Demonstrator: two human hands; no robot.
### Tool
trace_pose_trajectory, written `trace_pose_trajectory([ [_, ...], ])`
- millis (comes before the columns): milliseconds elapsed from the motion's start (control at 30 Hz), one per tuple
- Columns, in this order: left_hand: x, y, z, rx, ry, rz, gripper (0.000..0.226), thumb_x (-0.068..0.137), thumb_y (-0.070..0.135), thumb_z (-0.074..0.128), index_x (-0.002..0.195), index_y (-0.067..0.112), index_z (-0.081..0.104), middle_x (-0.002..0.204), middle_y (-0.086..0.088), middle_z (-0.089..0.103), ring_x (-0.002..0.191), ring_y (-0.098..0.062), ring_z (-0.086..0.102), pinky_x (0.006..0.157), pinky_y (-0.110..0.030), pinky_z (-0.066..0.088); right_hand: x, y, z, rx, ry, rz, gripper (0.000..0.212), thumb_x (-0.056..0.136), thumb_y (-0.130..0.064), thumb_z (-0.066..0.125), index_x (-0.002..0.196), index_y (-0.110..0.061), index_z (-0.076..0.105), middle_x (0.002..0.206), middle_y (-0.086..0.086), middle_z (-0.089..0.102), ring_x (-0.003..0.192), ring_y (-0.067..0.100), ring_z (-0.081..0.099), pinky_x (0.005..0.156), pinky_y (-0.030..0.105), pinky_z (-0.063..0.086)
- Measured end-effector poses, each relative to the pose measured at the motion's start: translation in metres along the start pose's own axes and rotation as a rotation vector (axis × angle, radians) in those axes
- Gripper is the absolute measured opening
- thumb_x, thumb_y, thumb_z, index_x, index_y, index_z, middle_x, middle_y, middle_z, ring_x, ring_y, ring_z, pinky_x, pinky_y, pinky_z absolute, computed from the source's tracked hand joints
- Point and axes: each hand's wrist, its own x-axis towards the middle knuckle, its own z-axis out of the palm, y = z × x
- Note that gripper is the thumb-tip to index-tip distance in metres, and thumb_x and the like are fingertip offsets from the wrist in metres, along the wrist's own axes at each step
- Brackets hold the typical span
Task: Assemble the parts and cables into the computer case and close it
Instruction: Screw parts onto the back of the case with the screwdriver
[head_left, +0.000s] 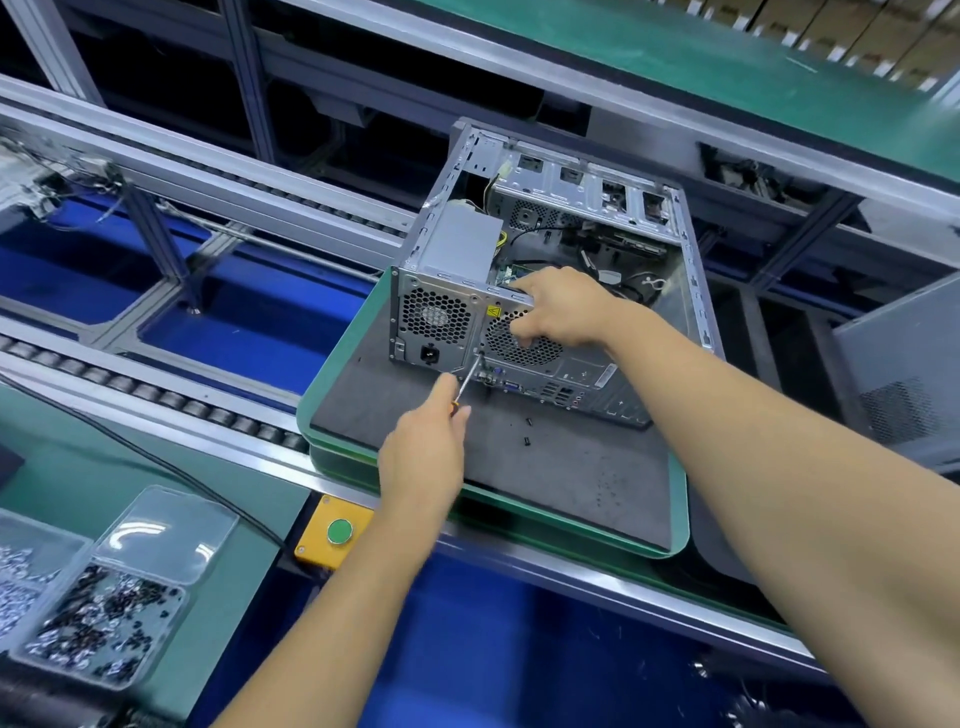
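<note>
Head view shows the open case lying on a green tray, the left hand in front of the case grasping a screwdriver whose tip touches its rear panel, and the right hand gripping the case's upper rear edge.

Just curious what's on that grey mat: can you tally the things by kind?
Computer case: 1
Loose black screws: 2
Screwdriver (held against the case by the left hand): 1
Total: 4
</note>
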Motion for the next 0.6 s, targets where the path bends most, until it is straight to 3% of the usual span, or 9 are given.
trace_pose_trajectory([
  [33, -0.002, 0.002, 0.003, 0.225, 0.096, 0.068, 0.011, 0.107, 0.032, 0.044, 0.104, 0.025, 0.038, 0.071, 0.000, 0.053, 0.055, -0.026, 0.045, 0.048, -0.032, 0.030, 0.001, 0.000, 0.000, -0.002, 0.005, -0.004, 0.061, 0.068, -0.024, 0.075, 0.129, -0.016, 0.067, 0.038, -0.014, 0.054, 0.034, -0.001, 0.049, 0.045, 0.020, 0.032],
  [67, -0.005, 0.006, 0.004, 0.281, 0.158, 0.093, 0.010, 0.106, 0.033, 0.043, 0.104, 0.025, 0.038, 0.073, 0.000, 0.054, 0.056, -0.027, 0.046, 0.048, -0.032, 0.030, 0.001, 0.000, 0.001, -0.008, 0.002, -0.005, 0.063, 0.068, -0.024, 0.075, 0.130, -0.015, 0.066, 0.039, -0.014, 0.054, 0.036, -0.002, 0.050, 0.046, 0.021, 0.032],
  [100, -0.006, 0.008, 0.006, 0.188, 0.161, 0.067, 0.010, 0.106, 0.033, 0.042, 0.103, 0.023, 0.040, 0.074, 0.001, 0.057, 0.058, -0.027, 0.049, 0.049, -0.033, 0.032, 0.002, 0.000, 0.001, -0.009, -0.005, -0.005, 0.065, 0.069, -0.024, 0.076, 0.133, -0.015, 0.065, 0.039, -0.015, 0.054, 0.036, -0.004, 0.050, 0.047, 0.022, 0.032],
  [267, 0.008, 0.001, 0.003, -1.298, -0.266, -0.519, 0.022, 0.104, 0.016, 0.052, 0.118, 0.003, 0.063, 0.069, -0.003, 0.059, 0.051, -0.013, 0.049, 0.036, -0.023, 0.034, 0.003, 0.003, 0.002, -0.002, -0.006, 0.017, 0.058, 0.069, -0.024, 0.074, 0.123, -0.005, 0.067, 0.039, -0.013, 0.052, 0.035, -0.002, 0.048, 0.048, 0.023, 0.033],
  [333, 0.006, 0.001, 0.004, -1.634, -0.344, -0.637, 0.025, 0.102, 0.018, 0.059, 0.121, 0.004, 0.066, 0.069, -0.002, 0.055, 0.051, -0.007, 0.046, 0.035, -0.016, 0.034, 0.004, 0.003, 0.002, -0.008, -0.003, 0.007, 0.057, 0.069, -0.024, 0.074, 0.123, -0.006, 0.067, 0.038, -0.014, 0.052, 0.036, -0.002, 0.048, 0.047, 0.023, 0.032],
  [400, 0.002, 0.006, 0.006, -1.758, -0.401, -0.684, 0.019, 0.101, 0.022, 0.061, 0.117, 0.013, 0.066, 0.071, 0.001, 0.050, 0.050, -0.004, 0.038, 0.033, -0.013, 0.028, 0.004, 0.004, 0.002, -0.028, 0.003, -0.005, 0.057, 0.070, -0.024, 0.074, 0.125, -0.011, 0.068, 0.038, -0.015, 0.052, 0.036, -0.002, 0.049, 0.046, 0.023, 0.031],
  [467, 0.002, 0.007, 0.006, -1.475, -0.327, -0.522, 0.006, 0.104, 0.024, 0.058, 0.108, 0.020, 0.059, 0.073, 0.001, 0.046, 0.048, -0.007, 0.032, 0.034, -0.016, 0.024, 0.005, 0.005, 0.003, -0.044, 0.018, -0.021, 0.058, 0.068, -0.025, 0.074, 0.126, -0.017, 0.068, 0.039, -0.015, 0.053, 0.037, 0.002, 0.049, 0.046, 0.022, 0.031],
  [533, 0.003, 0.008, 0.006, -0.726, -0.096, -0.208, 0.009, 0.105, 0.025, 0.053, 0.099, 0.020, 0.049, 0.073, 0.001, 0.047, 0.050, -0.015, 0.037, 0.041, -0.024, 0.028, 0.005, 0.006, 0.004, -0.054, 0.026, -0.029, 0.059, 0.066, -0.025, 0.074, 0.125, -0.018, 0.069, 0.040, -0.016, 0.054, 0.041, 0.003, 0.050, 0.046, 0.021, 0.032],
  [600, -0.001, 0.011, 0.011, 0.039, 0.121, 0.016, 0.007, 0.105, 0.022, 0.050, 0.103, 0.023, 0.043, 0.080, 0.000, 0.047, 0.055, -0.023, 0.041, 0.047, -0.034, 0.029, 0.007, 0.007, 0.005, -0.057, 0.022, -0.040, 0.063, 0.066, -0.025, 0.073, 0.128, -0.019, 0.067, 0.040, -0.016, 0.054, 0.039, 0.003, 0.052, 0.045, 0.019, 0.031],
])
